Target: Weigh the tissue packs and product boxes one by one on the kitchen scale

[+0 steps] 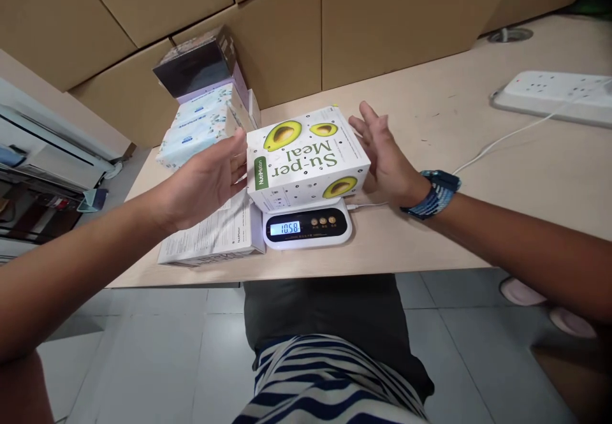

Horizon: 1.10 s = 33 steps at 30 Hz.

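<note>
A white meal box [306, 156] printed with avocados and "Su-per Meal" rests on a white digital scale [308, 240] with a black panel. The scale's lit display appears to read 10.58. My left hand [208, 178] is open at the box's left side, thumb up, its fingertips partly hidden behind the box's edge. On the other side, my right hand [380, 146] is open with fingers spread, close to the box's right end. Whether either hand touches the box is hard to tell. Under my left hand lies another white printed box [215, 236], beside the scale.
Tissue packs [198, 124] with a dark box [196, 60] on top stand at the back left. Large cardboard boxes [277, 41] line the table's back. A power strip [549, 95] lies at the right, and a white cable [502, 140] runs across the tabletop.
</note>
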Motion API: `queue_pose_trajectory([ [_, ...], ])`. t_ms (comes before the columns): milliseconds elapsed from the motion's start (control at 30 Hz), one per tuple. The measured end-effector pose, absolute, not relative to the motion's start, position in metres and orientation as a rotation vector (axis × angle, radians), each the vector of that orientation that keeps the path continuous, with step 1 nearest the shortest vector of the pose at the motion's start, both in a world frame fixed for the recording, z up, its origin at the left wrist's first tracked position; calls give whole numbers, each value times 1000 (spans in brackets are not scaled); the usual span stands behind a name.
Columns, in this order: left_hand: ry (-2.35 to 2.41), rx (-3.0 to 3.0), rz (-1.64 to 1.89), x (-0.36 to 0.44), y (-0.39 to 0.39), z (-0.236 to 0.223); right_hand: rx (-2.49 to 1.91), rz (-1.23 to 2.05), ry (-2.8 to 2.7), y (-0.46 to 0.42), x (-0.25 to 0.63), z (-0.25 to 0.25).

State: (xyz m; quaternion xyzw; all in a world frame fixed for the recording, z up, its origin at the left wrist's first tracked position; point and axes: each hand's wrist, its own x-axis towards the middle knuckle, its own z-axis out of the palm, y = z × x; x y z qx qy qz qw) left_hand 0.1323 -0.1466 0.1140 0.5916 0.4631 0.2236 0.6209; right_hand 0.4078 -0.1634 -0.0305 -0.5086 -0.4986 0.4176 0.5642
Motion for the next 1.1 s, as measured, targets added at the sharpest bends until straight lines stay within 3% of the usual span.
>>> queue_pose_trajectory([
  [367,1350,1382,606,126,-150,137,-1284,906,-1036,-167,423,-20],
  [1100,1413,1353,581,131,-152,137,-1314,907,-893,-165,421,-28],
])
